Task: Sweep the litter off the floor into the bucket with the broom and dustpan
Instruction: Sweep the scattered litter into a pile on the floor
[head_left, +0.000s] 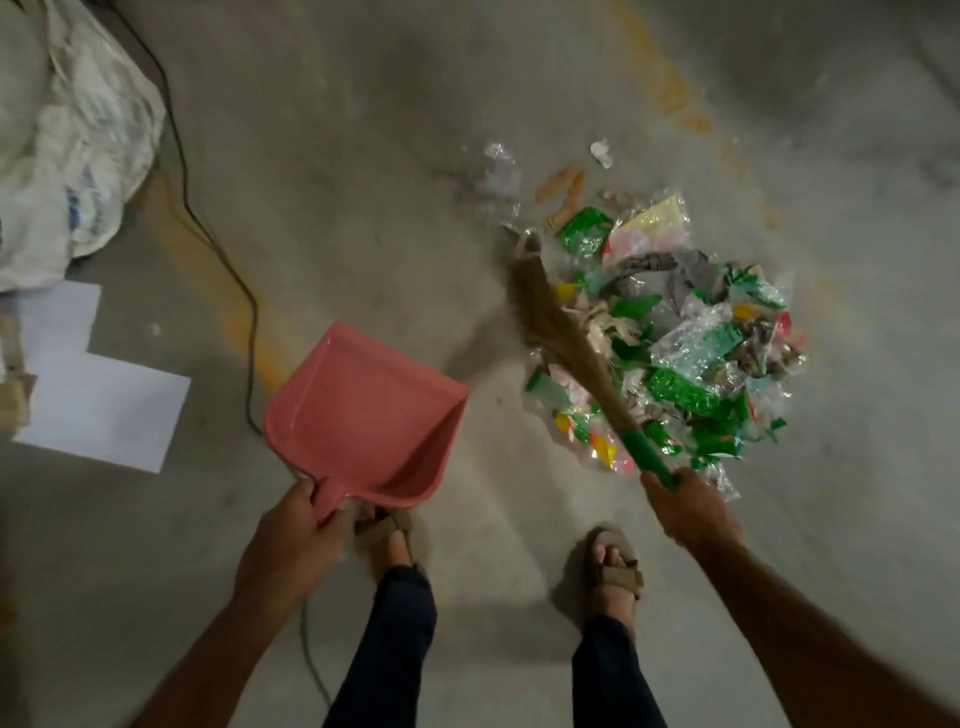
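On the concrete floor (363, 182), right of the middle, lies the litter (670, 343) — a loose heap of green, clear and yellow wrappers, with a few stray bits of clear plastic and paper just beyond its far edge. Across the heap's left side slants the broom (566, 338), its straw head blurred and its tip at the heap's far left edge. The right hand (688, 512) is curled round the broom's green handle, just at the near edge of the heap.

Left of the heap and apart from it, the pink dustpan (363, 410) hangs tilted, mouth facing away from the person; the left hand (296, 530) grips its short handle. Two sandalled feet stand beneath the hands.

Toward the floor's left edge lie white paper sheets (104, 405), a white sack (67, 156) in the far left corner, and a dark cable (218, 249) running past both — the bucket is not in view.
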